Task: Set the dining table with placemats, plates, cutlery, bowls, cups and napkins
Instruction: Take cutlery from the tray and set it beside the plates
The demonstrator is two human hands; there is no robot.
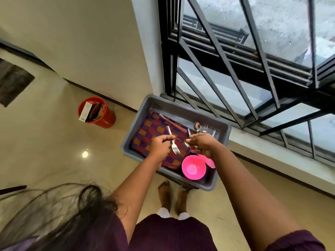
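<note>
Steel forks in both hands over the grey tub (pixel 137 122) by the window.
Left hand (pixel 160 144) pinches a fork (pixel 173 143) by its middle, prongs toward the person; right hand (pixel 201 144) curls round a second fork (pixel 186 144), mostly hidden. Checked placemats (pixel 152 131) fill the tub's left side, spare cutlery (pixel 202 128) lies at its far right corner, pink bowls (pixel 193 167) sit at the near right corner.
</note>
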